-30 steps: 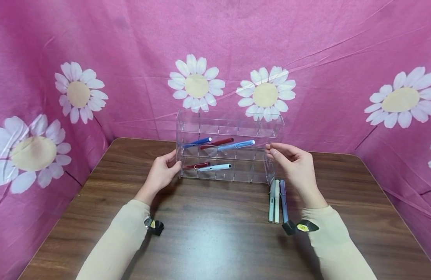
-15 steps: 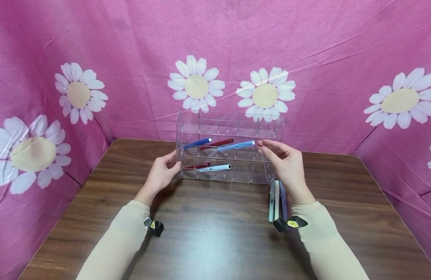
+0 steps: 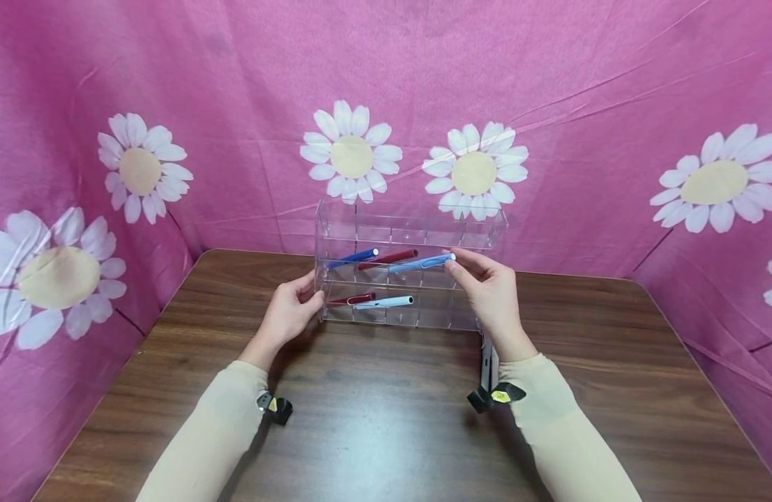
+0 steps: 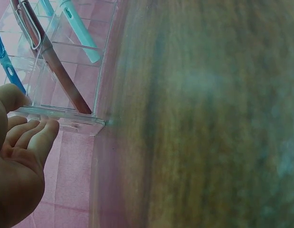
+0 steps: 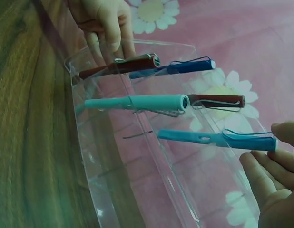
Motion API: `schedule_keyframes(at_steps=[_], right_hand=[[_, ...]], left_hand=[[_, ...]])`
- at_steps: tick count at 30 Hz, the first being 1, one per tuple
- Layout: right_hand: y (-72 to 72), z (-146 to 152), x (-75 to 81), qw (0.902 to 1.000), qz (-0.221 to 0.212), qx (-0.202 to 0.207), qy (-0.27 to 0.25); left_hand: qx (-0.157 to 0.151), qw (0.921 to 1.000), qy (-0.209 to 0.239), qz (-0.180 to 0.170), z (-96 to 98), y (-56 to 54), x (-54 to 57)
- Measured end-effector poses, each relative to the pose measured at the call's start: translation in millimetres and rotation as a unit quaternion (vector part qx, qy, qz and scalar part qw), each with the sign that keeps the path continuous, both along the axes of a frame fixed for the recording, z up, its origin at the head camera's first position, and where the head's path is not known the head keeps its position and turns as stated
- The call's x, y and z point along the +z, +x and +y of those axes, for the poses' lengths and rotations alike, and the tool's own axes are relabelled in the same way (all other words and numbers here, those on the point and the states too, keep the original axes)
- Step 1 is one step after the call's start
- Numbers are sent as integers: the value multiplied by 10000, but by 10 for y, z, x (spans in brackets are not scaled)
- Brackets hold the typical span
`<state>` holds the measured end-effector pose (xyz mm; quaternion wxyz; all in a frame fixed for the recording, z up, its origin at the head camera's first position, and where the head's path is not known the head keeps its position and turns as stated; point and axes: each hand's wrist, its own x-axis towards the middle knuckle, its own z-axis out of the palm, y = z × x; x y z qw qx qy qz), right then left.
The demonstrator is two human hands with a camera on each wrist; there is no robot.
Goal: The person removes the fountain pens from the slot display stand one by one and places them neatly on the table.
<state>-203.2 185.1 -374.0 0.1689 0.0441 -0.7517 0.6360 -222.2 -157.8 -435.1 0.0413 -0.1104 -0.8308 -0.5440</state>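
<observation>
A clear acrylic pen rack (image 3: 411, 282) with tiered compartments stands near the back of the table. My left hand (image 3: 289, 307) grips its left side panel, thumb in front and fingers behind. My right hand (image 3: 494, 296) has thumb and fingers around the capped end of a light blue pen (image 5: 213, 138), which leans in the middle tier. Beside it in that tier lie a dark red pen (image 3: 388, 259) and a dark blue pen (image 3: 354, 258). The lower tier holds another dark red pen (image 4: 56, 66) and a pale turquoise pen (image 5: 137, 102).
Under my right wrist, pens (image 3: 486, 359) lie on the wooden table (image 3: 373, 411), largely hidden by the hand and sleeve. A pink cloth (image 3: 254, 84) with white daisies hangs behind the table and along its sides.
My right hand has moved left from the rack's right side to the light blue pen's end, covering more of the pens on the table. My left hand stays put.
</observation>
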Motion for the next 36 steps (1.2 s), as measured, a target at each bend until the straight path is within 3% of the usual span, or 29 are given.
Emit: schedule_keyframes(at_steps=[6,16,36], right_hand=[[-41,-87,-22,9992,126,-77,-368],[-37,-96,2,9989,117,-339,-289],[4,-31,60,9975,442,-430,-359]], left_hand=[[30,10000,44,-20,-4,-3,8],[63,9999,-117,-14,16,-7,18],[97,9998,-160,-110,5,-16,14]])
